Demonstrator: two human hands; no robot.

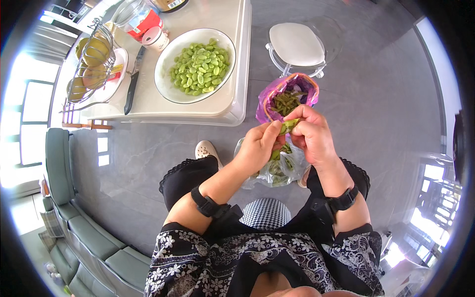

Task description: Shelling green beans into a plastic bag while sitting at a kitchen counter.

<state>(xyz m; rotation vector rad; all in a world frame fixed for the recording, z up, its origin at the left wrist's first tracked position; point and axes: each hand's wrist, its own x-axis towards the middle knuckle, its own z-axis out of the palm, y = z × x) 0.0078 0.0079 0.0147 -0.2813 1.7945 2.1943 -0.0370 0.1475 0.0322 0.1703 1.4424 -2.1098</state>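
Between my two hands a green bean pod [289, 126] is pinched by the fingertips of both. My left hand [257, 148] grips its left end, and my right hand [312, 134] has the other end. Under them, a clear plastic bag [279, 170] with green pods in it sits between my feet, partly hidden by my hands. Just beyond, a purple plastic bag [262, 100] stands with its mouth spread, holding brownish-green pods [285, 102]. Up and to the left, a white bowl [162, 82] on the table holds a heap of shelled green beans [200, 67].
On the table [185, 110] lie a black-handled knife [131, 91] and a wire fruit basket [91, 70], near a plastic jar [139, 22] and a small cup [154, 38]. A white-seated chair [297, 44] stands beyond the purple bag. A grey-green sofa [96, 230] is at lower left.
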